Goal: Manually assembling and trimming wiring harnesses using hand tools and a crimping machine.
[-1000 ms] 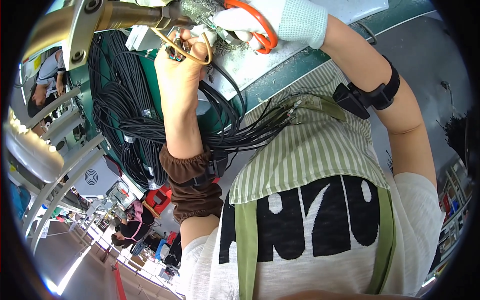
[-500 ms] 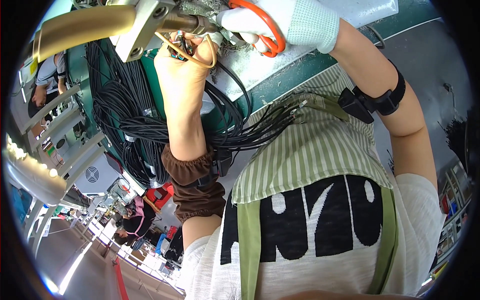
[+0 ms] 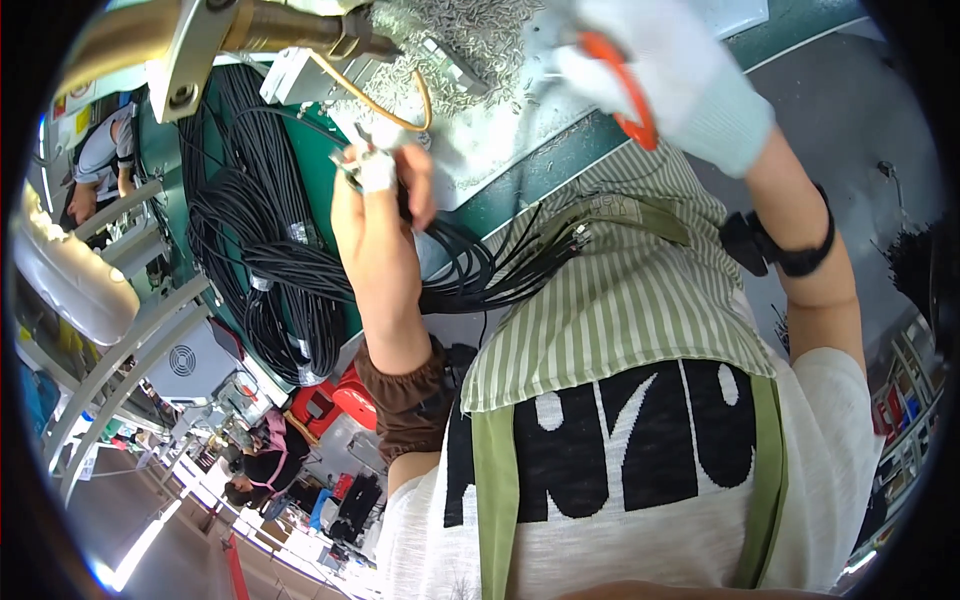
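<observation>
My bare left hand [image 3: 385,195] is closed on the end of a black cable, where a small pale piece and short wires [image 3: 365,165] stick out past the fingertips; its fingers are partly blurred. My right hand [image 3: 675,85], in a white knitted glove, grips red-handled scissors [image 3: 625,95] at the right of the bench. Motion smears the scissors, and their blades are hard to make out. Between the hands, the bench holds a heap of cut grey clippings [image 3: 475,35]. A bundle of black cables [image 3: 270,260] lies left of my left forearm, and more cable ends cross over my lap.
A brass-coloured arm with a metal block [image 3: 195,60] reaches in from the upper left above the bench. A thin tan tube [image 3: 425,100] curves below it. The green bench edge [image 3: 560,155] runs beside my apron. Other people [image 3: 265,460] work farther left.
My right hand with the scissors has moved right, away from my left hand. The left hand has come down toward me, away from the brass arm, with the cable end in its fingers.
</observation>
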The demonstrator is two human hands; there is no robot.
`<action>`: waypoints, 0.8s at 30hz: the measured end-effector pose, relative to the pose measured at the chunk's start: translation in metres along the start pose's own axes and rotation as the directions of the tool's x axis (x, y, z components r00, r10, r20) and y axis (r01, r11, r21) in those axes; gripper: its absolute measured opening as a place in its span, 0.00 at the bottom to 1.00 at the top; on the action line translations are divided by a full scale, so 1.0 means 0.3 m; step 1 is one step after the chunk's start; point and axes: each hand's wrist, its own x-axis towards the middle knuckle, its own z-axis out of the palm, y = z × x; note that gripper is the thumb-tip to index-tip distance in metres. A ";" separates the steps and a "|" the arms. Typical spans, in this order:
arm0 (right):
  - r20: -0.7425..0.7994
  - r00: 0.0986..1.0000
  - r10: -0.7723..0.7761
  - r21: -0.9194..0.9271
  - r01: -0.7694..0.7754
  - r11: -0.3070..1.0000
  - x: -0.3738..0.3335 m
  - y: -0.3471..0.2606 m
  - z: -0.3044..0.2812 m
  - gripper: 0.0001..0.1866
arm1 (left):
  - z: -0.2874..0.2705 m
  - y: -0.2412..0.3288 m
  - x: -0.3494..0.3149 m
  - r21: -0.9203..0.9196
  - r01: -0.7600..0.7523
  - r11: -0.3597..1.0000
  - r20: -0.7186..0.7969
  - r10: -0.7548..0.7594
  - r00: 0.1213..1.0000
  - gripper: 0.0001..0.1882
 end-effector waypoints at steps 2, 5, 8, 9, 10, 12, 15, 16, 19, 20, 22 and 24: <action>-0.104 0.992 -0.067 0.050 0.072 0.996 -0.033 -0.028 0.027 0.13 | 0.038 0.032 -0.061 0.142 0.019 0.990 0.117 -0.036 0.993 0.08; -0.158 0.978 -0.133 0.148 0.157 0.977 -0.072 -0.061 0.094 0.09 | 0.080 0.034 -0.100 0.259 -0.030 0.966 0.227 -0.031 0.973 0.08; -0.036 0.982 -0.184 0.277 0.186 0.942 -0.090 -0.086 0.123 0.10 | 0.110 0.021 -0.113 0.351 -0.146 0.925 0.310 0.032 0.950 0.09; 0.000 0.988 -0.153 0.252 0.149 0.956 -0.091 -0.100 0.106 0.10 | 0.118 0.016 -0.117 0.308 -0.164 0.937 0.222 0.097 0.970 0.09; 0.035 0.992 -0.122 0.225 0.111 0.968 -0.090 -0.112 0.090 0.10 | 0.124 0.011 -0.119 0.265 -0.186 0.946 0.129 0.156 0.979 0.10; 0.071 0.994 -0.089 0.199 0.073 0.977 -0.093 -0.115 0.087 0.10 | 0.121 0.003 -0.120 0.226 -0.211 0.951 0.032 0.209 0.977 0.11; 0.220 0.975 -0.026 0.531 -0.098 0.841 -0.105 -0.103 0.098 0.09 | 0.089 -0.012 -0.105 0.404 -0.541 0.738 0.256 0.477 0.841 0.14; 0.219 0.975 -0.024 0.532 -0.099 0.841 -0.111 -0.103 0.097 0.09 | 0.081 -0.003 -0.106 0.404 -0.540 0.738 0.257 0.475 0.841 0.14; 0.164 0.983 -0.080 0.438 0.000 0.899 -0.124 -0.106 0.093 0.07 | 0.063 0.032 -0.103 0.590 -0.713 0.380 0.597 0.389 0.701 0.14; 0.146 0.984 -0.099 0.403 0.032 0.915 -0.129 -0.107 0.091 0.06 | 0.064 0.028 -0.103 0.588 -0.714 0.381 0.599 0.388 0.700 0.14; 0.115 0.983 -0.142 0.332 0.096 0.938 -0.135 -0.111 0.090 0.05 | 0.068 0.010 -0.105 0.378 -0.406 0.832 0.358 0.273 0.893 0.13; 0.102 0.981 -0.167 0.298 0.130 0.946 -0.137 -0.111 0.096 0.05 | 0.085 0.028 -0.102 0.202 -0.207 0.957 0.255 0.153 0.955 0.12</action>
